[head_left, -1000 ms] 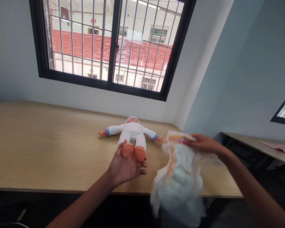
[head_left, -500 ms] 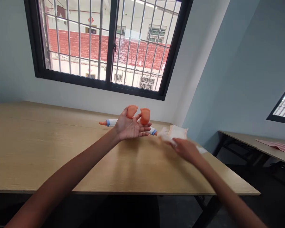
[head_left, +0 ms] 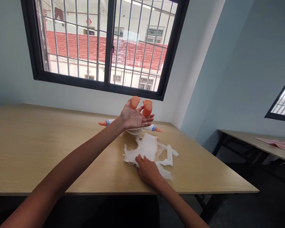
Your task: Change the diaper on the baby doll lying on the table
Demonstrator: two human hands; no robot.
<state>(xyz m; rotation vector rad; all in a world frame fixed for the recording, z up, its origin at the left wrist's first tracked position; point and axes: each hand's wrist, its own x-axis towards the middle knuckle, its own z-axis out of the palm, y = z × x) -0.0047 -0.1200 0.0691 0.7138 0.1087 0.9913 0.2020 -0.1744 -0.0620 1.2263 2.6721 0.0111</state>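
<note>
A doll lies on its back near the far side of the table, its two orange feet (head_left: 147, 108) raised. My left hand (head_left: 134, 118) is palm up and holds the doll by the ankles, between thumb and fingers. The doll's arms, in white sleeves with blue cuffs (head_left: 153, 128), stretch out to both sides behind my hand. Most of its body is hidden. In front of it, my right hand (head_left: 149, 169) grips the near edge of a white, frayed diaper-like cloth (head_left: 148, 147) with a peach-coloured edge. Loose white strips (head_left: 169, 156) trail from it to the right.
The wooden table (head_left: 61, 152) runs along a wall under a barred window (head_left: 106, 47). Its near edge lies just in front of me. A second table (head_left: 242, 139) stands at the right with pink striped cloth (head_left: 277, 144) on it.
My right hand has brought the white cloth left and nearer to me, in front of the doll. My left hand has raised the doll's feet a little higher.
</note>
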